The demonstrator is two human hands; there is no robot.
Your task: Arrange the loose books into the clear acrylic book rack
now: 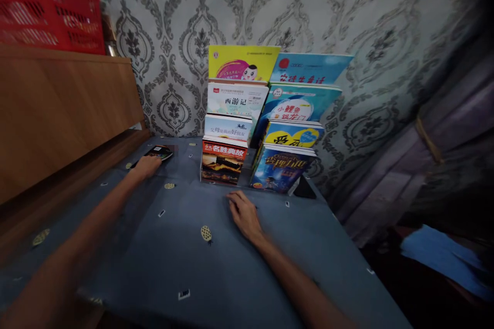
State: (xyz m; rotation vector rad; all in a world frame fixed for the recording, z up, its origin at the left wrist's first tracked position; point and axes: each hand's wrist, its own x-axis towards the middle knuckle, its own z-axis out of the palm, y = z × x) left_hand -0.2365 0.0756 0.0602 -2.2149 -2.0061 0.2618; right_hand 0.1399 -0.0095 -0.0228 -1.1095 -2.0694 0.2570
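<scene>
At the far left of the table, my left hand [148, 166] is closed on the near edge of a dark book [159, 151] lying flat, with a small white label on its cover. My right hand [244, 214] rests on the cloth with loosely bent fingers and holds nothing. Just beyond it, books stand in two stepped columns. A red-titled book [223, 163] fronts the left column, with a white book [236, 100] and a yellow book [243, 61] behind. A dark blue book [281, 168] fronts the right one, before several blue and yellow covers.
A blue-grey cloth [154, 262] with pineapple prints covers the table. A black flat object [305, 188] lies beside the right column. On the left, a wooden cabinet [65, 113] carries a red basket [50, 7]. Patterned wallpaper is behind, a curtain [401, 164] at right.
</scene>
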